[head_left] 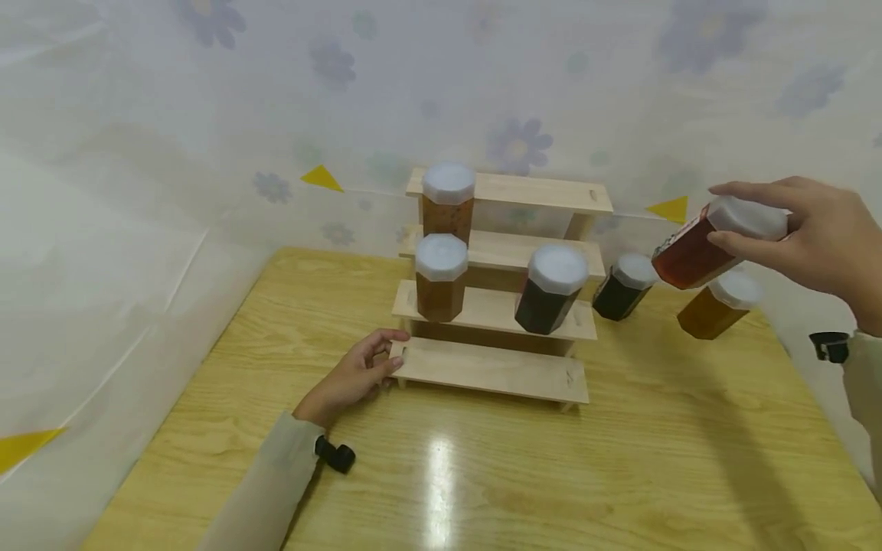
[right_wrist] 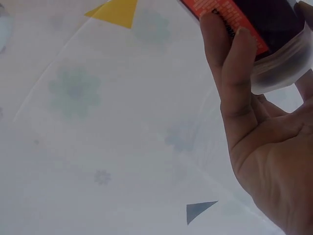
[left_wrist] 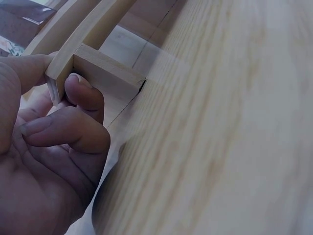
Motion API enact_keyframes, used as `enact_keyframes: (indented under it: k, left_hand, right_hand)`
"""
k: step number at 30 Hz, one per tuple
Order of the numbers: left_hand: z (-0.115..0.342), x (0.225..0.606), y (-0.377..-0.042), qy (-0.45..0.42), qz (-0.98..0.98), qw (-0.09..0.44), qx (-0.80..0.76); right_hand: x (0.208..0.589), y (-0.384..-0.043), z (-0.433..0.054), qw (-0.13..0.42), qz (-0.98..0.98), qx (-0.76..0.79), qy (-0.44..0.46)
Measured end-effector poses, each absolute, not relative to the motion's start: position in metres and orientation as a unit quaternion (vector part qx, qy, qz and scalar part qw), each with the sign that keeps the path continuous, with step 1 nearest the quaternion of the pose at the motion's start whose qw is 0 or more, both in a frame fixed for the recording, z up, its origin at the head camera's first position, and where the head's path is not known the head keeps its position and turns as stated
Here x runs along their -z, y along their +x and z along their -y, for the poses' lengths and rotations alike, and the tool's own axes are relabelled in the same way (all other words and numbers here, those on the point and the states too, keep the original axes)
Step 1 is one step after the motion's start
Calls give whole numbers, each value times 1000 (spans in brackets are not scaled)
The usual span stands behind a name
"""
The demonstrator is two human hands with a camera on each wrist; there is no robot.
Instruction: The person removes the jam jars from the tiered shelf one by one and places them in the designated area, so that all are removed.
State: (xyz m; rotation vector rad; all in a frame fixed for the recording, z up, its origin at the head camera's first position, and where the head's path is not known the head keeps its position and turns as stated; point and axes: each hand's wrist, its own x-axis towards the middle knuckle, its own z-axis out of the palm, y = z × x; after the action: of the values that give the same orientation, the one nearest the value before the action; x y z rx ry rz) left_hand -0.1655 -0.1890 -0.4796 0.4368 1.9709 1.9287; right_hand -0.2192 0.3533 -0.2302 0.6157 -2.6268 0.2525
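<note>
A stepped wooden rack (head_left: 496, 367) stands on the table, and my left hand (head_left: 354, 375) grips the left end of its lowest shelf. In the left wrist view, curled fingers (left_wrist: 85, 98) reach under that board's end. My right hand (head_left: 813, 229) holds a dark red jar (head_left: 696, 249) by its white lid, tilted in the air right of the rack. The right wrist view shows an orange-red label (right_wrist: 244, 24) on this jar. An amber jar (head_left: 441, 295) and a dark jar (head_left: 547, 302) stand on the second shelf from the bottom.
Behind the amber jar, a speckled orange jar (head_left: 448, 203) stands higher on the rack; its base is hidden. Right of the rack, another dark jar (head_left: 620, 291) and a yellow-amber jar (head_left: 713, 310) are on the wooden table (head_left: 537, 482). A flower-patterned sheet (head_left: 386, 92) hangs behind.
</note>
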Motion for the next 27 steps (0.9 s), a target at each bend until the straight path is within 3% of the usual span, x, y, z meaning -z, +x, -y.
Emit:
enact_keyframes:
  k: [27]
  left_hand:
    - [188, 479, -163, 164, -689, 173, -684]
  right_hand:
    - [330, -191, -419, 126, 974, -91, 164]
